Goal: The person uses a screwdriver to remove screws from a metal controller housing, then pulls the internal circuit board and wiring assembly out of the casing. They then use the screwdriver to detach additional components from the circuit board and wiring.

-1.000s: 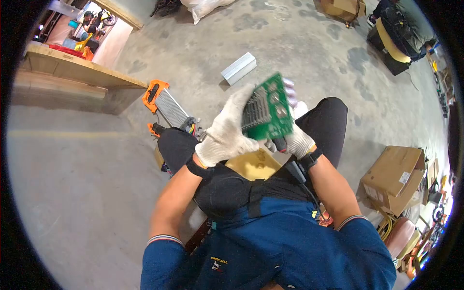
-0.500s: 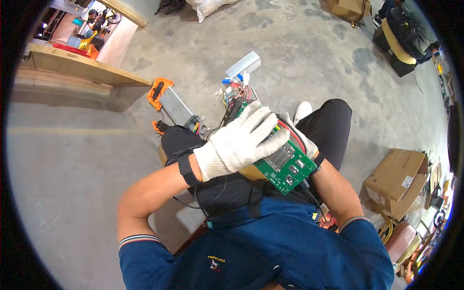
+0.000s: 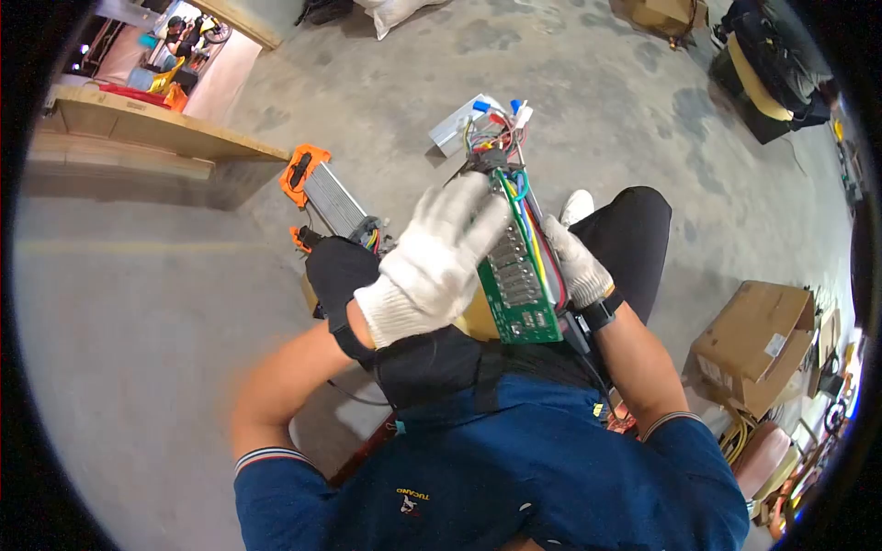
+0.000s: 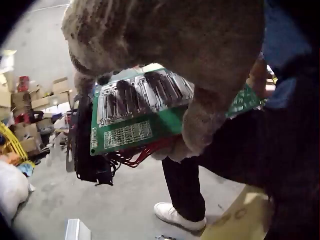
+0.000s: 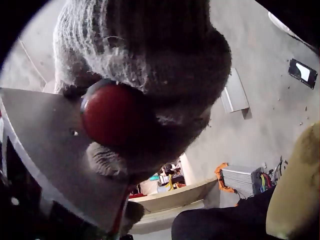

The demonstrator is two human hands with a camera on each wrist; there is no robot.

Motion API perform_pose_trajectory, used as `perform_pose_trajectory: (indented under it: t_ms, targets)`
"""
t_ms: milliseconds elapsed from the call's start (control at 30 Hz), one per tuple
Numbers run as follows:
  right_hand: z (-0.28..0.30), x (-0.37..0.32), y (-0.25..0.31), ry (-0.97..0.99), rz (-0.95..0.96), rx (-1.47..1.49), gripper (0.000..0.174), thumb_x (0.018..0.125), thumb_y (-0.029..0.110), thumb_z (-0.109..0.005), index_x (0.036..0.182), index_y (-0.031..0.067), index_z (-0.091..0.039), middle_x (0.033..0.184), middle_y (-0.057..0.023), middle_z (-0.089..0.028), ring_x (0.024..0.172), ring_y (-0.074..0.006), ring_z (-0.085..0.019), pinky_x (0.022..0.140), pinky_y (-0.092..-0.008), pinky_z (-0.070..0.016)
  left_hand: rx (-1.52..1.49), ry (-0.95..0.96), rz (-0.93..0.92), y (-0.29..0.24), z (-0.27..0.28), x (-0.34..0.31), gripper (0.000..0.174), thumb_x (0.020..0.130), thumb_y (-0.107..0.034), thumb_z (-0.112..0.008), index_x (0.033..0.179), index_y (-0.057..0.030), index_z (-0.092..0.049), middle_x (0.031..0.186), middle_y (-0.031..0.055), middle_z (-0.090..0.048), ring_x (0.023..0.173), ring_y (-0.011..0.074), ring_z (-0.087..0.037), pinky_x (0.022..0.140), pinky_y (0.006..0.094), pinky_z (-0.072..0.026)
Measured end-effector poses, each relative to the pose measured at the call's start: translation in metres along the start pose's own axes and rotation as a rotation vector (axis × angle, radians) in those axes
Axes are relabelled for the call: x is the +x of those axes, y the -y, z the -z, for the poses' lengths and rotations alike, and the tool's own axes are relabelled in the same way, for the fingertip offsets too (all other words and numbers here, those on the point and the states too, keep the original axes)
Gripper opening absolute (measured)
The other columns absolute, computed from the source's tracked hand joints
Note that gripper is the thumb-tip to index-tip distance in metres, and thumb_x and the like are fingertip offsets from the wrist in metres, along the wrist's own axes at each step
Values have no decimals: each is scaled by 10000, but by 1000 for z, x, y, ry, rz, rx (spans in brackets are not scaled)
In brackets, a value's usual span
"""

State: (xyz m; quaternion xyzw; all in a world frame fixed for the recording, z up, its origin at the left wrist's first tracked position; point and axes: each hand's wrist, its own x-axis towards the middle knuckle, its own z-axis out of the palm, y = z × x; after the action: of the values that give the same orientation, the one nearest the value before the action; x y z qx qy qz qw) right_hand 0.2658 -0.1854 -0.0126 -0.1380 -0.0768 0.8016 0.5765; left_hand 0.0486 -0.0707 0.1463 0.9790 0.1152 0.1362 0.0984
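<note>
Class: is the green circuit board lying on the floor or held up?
Held up: the left hand and right hand hold the circuit board above the floor.

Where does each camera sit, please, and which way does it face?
Head: above, looking down at the left hand and right hand on the circuit board over the lap; forearms and blue shirt show.
Left wrist: beneath the left hand, facing the circuit board; glove, trouser leg, shoe show.
Right wrist: beneath the right hand, facing its grip on a red handle.
Head and left wrist share the circuit board.
</note>
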Motion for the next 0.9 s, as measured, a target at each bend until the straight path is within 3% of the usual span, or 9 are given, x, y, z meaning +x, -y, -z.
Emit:
perform_pose_trajectory:
  t_ms: [67,167,300,367,600,700,733,833,900]
  targets:
    - [-23,7,7,-218,112,-409,555,1045,382,-691,1425,-9,-590,1226,-95,-715,1073,-171,-705,955,-346,-592,-440,9,444,-9,-5,-13,1046,832,-267,-865,1603,181,-318,1597,405,-432,1473,511,-508,1259,488,-404]
    - [-34,20,5,-403,273,-758,684,973,387,-724,1465,-41,-518,1117,-53,-647,961,-112,-629,806,-284,-542,-922,213,894,-5,-41,-27,925,1054,-437,-723,1618,167,-307,1603,346,-481,1477,391,-527,1233,465,-430]
    - [-29,20,7,-415,239,-890,873,937,348,-781,1604,-62,-394,1219,-105,-663,1023,-143,-634,889,-329,-551,-1061,121,953,-4,-67,-15,764,1147,-486,-568,1613,93,-389,1480,232,-610,1381,295,-601,1182,430,-478]
    - [-31,23,6,-382,274,-911,945,924,327,-803,1651,-65,-342,1269,-128,-669,1073,-166,-648,946,-354,-559,-1658,-52,895,2,-89,-20,667,1160,-509,-533,1569,15,-479,1346,128,-665,1258,196,-643,1111,379,-516]
    - [-51,18,11,-522,157,-1020,1124,884,431,-880,1662,-121,-286,1533,-281,-574,1394,-297,-595,1180,-414,-481,-1405,71,903,-5,-75,-11,622,1140,-442,-612,1559,1,-493,1352,74,-647,1231,141,-622,1090,330,-503]
    - [-45,18,10,-577,151,-1111,1030,888,488,-833,1631,-79,-400,1358,-203,-674,1125,-219,-701,904,-346,-599,-1504,84,883,-2,-81,-13,644,1141,-432,-614,1598,2,-476,1384,83,-648,1259,144,-616,1102,328,-495]
    - [-63,14,14,-547,166,-1102,923,897,490,-805,1588,-34,-489,1161,-114,-705,863,-134,-671,667,-289,-554,-1510,86,891,-3,-79,-13,637,1147,-439,-598,1598,-4,-479,1384,83,-649,1262,146,-619,1106,330,-496]
    - [-55,21,8,-517,228,-1021,853,900,480,-799,1553,-3,-536,1052,-61,-690,751,-83,-609,583,-257,-491,-1313,151,876,-1,-74,-12,610,1166,-476,-535,1580,-30,-507,1371,91,-661,1278,172,-631,1113,353,-510]
    - [-59,15,13,-512,172,-1022,812,907,456,-789,1541,7,-550,1035,-53,-691,732,-73,-602,573,-249,-482,-1672,130,886,6,-88,-16,630,1167,-536,-490,1566,-50,-529,1362,105,-676,1296,214,-640,1124,389,-524]
